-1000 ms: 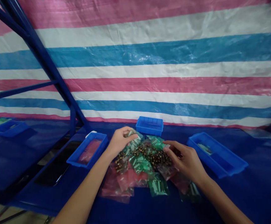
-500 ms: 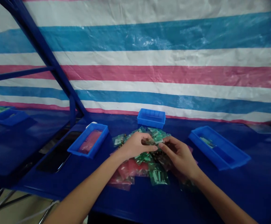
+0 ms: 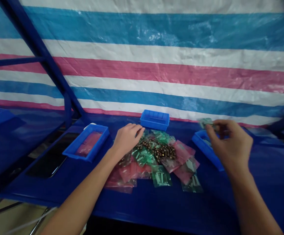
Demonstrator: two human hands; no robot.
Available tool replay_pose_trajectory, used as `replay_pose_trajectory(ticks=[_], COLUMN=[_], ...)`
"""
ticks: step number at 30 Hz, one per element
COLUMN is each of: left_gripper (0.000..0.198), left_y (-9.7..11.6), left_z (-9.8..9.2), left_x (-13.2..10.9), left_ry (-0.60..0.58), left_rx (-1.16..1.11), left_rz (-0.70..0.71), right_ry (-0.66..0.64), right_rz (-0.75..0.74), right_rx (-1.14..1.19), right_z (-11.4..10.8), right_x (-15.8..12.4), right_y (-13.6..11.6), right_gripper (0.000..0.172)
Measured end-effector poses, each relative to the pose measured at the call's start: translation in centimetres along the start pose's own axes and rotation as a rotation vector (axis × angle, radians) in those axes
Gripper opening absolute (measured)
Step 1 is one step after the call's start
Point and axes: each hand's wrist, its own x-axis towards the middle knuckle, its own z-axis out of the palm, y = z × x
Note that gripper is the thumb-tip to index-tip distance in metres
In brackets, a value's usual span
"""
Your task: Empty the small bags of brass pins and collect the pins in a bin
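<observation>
A pile of small green and pink plastic bags (image 3: 156,160) with brass-coloured parts lies on the blue table (image 3: 156,209). My left hand (image 3: 126,138) rests on the pile's left edge, fingers curled onto the bags. My right hand (image 3: 232,143) is raised over the right blue tray (image 3: 205,148), pinching a small green bag (image 3: 205,122) between thumb and fingers.
A blue tray with pink bags (image 3: 86,147) sits left of the pile, and a small blue tray (image 3: 155,119) stands behind it. A dark phone (image 3: 47,164) lies at the left. A blue metal frame (image 3: 46,62) rises at the left, before a striped tarpaulin (image 3: 171,65).
My right hand left the pile and moved right and up with a green bag, to above the right tray. My left hand shifted back to the pile's left edge.
</observation>
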Motion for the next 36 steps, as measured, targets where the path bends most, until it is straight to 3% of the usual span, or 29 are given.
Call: replay_pose_trajectory(ticks=[2, 5, 7, 11, 15, 17, 26, 31, 36], left_gripper=[0.033, 0.034, 0.034, 0.035, 0.036, 0.036, 0.037, 0.036, 0.037], left_y=[-0.7, -0.8, -0.5, -0.2, -0.3, -0.4, 0.0, 0.2, 0.3], left_z=[0.1, 0.0, -0.3, -0.4, -0.2, -0.2, -0.3, 0.1, 0.4], left_x=[0.0, 0.0, 0.0, -0.1, -0.2, -0.3, -0.5, -0.6, -0.7], left_ry=[-0.006, -0.027, -0.049, -0.100, -0.138, -0.146, -0.187, -0.224, -0.221], left_rx=[0.117, 0.212, 0.239, 0.260, 0.272, 0.269, 0.260, 0.244, 0.226], left_rz=[0.032, 0.051, 0.058, 0.084, 0.088, 0.077, 0.073, 0.078, 0.073], right_ry=[-0.046, -0.312, -0.404, -0.355, -0.767, -0.864, -1.007, -0.912, -0.860], right_rz=[0.076, 0.206, 0.215, 0.063, -0.259, -0.334, -0.348, -0.387, -0.301], right_rx=[-0.150, -0.279, -0.250, -0.142, 0.113, 0.135, 0.177, 0.161, 0.180], right_z=[-0.7, -1.1, -0.8, 0.8, 2.8, 3.4, 3.4, 4.5, 5.0], right_x=[0.6, 0.9, 0.7, -0.3, -2.0, -2.6, -2.6, -3.4, -3.4], right_y=[1.9, 3.8, 3.9, 1.4, -1.2, -1.7, -0.9, -1.2, -0.9], right_gripper=[0.021, 0.028, 0.035, 0.032, 0.020, 0.021, 0.025, 0.021, 0.017])
